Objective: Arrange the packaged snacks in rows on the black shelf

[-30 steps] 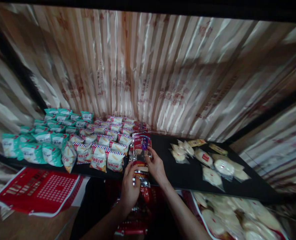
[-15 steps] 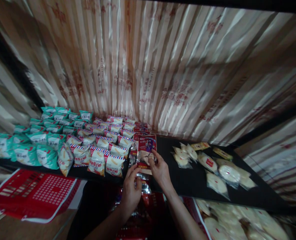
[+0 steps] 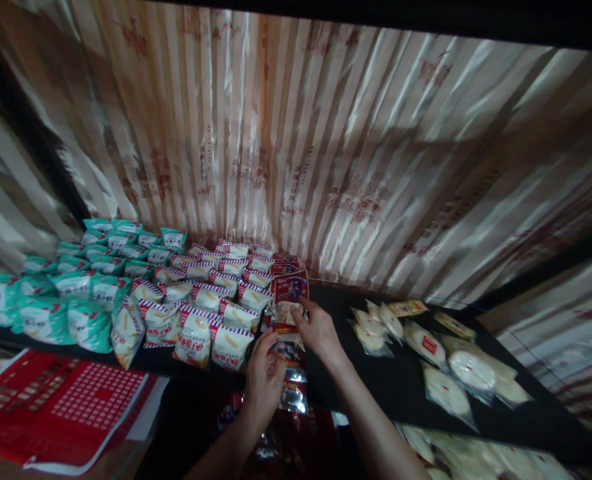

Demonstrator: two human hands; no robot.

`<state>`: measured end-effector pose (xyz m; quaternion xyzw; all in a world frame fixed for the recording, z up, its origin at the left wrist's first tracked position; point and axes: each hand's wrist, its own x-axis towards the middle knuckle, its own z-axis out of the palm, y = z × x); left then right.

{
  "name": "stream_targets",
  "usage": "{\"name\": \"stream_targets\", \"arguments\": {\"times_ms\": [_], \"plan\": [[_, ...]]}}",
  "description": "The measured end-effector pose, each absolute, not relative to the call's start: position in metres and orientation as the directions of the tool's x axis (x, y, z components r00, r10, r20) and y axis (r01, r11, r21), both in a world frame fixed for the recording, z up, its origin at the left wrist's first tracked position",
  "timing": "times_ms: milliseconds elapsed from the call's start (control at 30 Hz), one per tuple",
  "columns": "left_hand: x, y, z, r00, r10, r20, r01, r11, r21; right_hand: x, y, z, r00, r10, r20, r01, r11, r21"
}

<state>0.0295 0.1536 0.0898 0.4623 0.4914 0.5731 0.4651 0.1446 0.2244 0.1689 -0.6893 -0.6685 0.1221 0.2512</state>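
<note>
At the black shelf [image 3: 332, 301], just right of the white snack bags [image 3: 193, 338], a red packet [image 3: 285, 308] lies between both hands: the right hand [image 3: 319, 331] has its fingers clamped on one edge; the left hand [image 3: 265, 375] curls its fingers by the lower end (their grip cannot be told).

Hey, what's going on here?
A person is handling a red packet at a black shelf. The right hand touches the packet's right side, and the left hand is at its lower left. More red packets lie behind it. To the left stand rows of white striped snack bags, then teal bags. Clear-wrapped pale round pieces lie to the right.
</note>
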Motion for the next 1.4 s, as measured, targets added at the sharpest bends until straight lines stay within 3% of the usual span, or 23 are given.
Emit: {"name": "stream_targets", "arguments": {"times_ms": [167,367,467,600,700,833,1033,1400], "plan": [[0.031,0.161,0.093,-0.184,0.982,0.031,-0.098,-0.050,0.994,0.144,0.234,0.175,0.079,0.988,0.137,0.855,0.004,-0.518],[0.030,0.152,0.090,-0.205,0.970,0.132,-0.036,-0.142,0.989,0.144,0.242,0.166,0.065,0.995,0.071,0.787,-0.008,-0.617],[0.033,0.144,0.085,-0.198,0.960,0.198,0.092,-0.183,0.979,0.141,0.232,0.161,0.039,0.992,0.120,0.844,0.032,-0.536],[0.036,0.135,0.080,-0.167,0.956,0.241,0.244,-0.197,0.950,0.140,0.211,0.158,-0.040,0.958,0.284,0.951,0.123,-0.283],[0.033,0.131,0.080,-0.150,0.959,0.241,0.308,-0.186,0.933,0.138,0.202,0.158,-0.109,0.925,0.363,0.968,0.182,-0.173],[0.031,0.129,0.079,-0.138,0.960,0.242,0.324,-0.187,0.927,0.132,0.205,0.154,-0.193,0.931,0.311,0.958,0.248,-0.147],[0.034,0.126,0.073,-0.111,0.978,0.178,0.297,-0.138,0.945,0.122,0.218,0.141,-0.176,0.954,0.241,0.964,0.217,-0.152],[0.031,0.134,0.072,-0.126,0.974,0.187,0.340,-0.134,0.931,0.123,0.242,0.146,-0.217,0.939,0.269,0.957,0.259,-0.132]]}}
